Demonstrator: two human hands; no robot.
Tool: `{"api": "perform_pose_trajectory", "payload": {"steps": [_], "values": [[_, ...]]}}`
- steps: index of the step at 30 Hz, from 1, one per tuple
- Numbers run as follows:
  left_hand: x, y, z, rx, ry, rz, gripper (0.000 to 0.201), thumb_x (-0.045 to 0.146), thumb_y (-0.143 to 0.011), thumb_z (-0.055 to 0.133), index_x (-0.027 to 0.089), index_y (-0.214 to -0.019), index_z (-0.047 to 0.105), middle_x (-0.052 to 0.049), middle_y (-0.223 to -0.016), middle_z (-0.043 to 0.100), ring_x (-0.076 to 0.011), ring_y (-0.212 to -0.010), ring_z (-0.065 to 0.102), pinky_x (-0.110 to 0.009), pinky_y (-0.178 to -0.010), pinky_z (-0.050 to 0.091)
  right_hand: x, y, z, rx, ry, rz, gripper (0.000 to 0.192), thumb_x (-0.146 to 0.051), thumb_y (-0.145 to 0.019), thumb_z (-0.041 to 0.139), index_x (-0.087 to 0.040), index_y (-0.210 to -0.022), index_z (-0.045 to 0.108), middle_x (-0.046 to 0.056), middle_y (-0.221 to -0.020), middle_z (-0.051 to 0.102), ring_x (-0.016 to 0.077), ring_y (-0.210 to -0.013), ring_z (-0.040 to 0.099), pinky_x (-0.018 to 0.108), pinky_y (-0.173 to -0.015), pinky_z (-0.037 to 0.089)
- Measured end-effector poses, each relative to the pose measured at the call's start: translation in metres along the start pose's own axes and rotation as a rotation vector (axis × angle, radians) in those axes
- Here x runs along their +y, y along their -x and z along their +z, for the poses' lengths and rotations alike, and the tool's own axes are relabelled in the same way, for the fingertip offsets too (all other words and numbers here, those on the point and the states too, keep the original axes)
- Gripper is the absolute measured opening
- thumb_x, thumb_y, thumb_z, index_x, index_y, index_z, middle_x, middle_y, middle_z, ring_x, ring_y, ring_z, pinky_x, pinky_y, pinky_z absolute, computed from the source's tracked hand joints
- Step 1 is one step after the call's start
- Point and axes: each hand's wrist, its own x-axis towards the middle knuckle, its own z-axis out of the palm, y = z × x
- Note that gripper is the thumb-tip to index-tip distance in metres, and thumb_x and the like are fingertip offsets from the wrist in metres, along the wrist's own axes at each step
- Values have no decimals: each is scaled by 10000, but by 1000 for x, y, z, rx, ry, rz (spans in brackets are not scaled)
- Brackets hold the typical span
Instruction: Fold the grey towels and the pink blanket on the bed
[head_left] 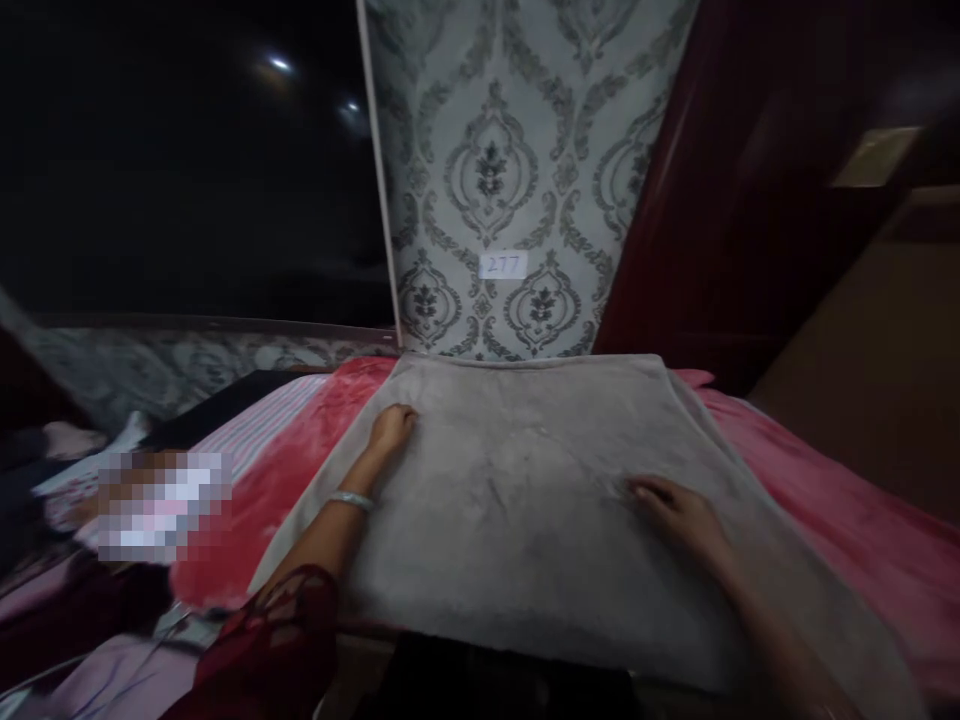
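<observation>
A grey, plush blanket [517,530] lies spread nearly flat in front of me, with faint creases and darker marks near its middle. My left hand [392,430] rests on its left part with the fingers curled in; what they hold, if anything, is hidden. On the right part, my right hand [679,515] has its thumb and fingers drawn together at the cloth. A small pale smear shows at those fingertips, too blurred to name. A silvery bracelet [351,499] circles my left wrist.
Red cloth [247,510] and pink cloth [840,480] show beneath the blanket's sides. A patterned wall [487,190] with a paper label [503,264] stands behind. A large dark screen [187,170] is at left, a dark red panel [720,200] at right. Clothes lie far left.
</observation>
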Motion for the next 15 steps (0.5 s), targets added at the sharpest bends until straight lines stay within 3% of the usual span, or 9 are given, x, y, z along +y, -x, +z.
{"api": "perform_pose_trajectory", "payload": {"steps": [4,7,11,15], "values": [[5,-42,7,-10,66,76,350,233,-872,509,142,-1122,736,-96,-1196,735,-203,-1107,662,-271,-957,500,10,-66,-4,178,-51,117,261,-439,-690,616,-221,-755,745,65,-831,773,255,-797,696,364,-777,532],[-4,-57,9,6,58,69,324,286,-832,536,146,-1028,752,-109,-1114,751,-243,-1082,665,-330,-966,508,33,-103,-5,300,-42,187,279,-415,-712,589,-182,-779,729,78,-805,758,227,-750,670,329,-724,511],[-30,-61,19,133,-100,-41,364,345,-851,494,129,-979,758,-175,-1098,736,-314,-1083,661,-411,-952,513,65,-121,-2,494,-4,262,325,-385,-761,513,-143,-836,717,123,-865,755,233,-795,660,333,-747,509],[-54,-70,30,138,-167,-22,356,396,-839,448,215,-924,742,-51,-1067,762,-252,-1064,659,-353,-931,525,85,-120,5,599,49,273,333,-340,-789,476,-135,-892,717,123,-907,755,235,-836,665,336,-796,517]]}}
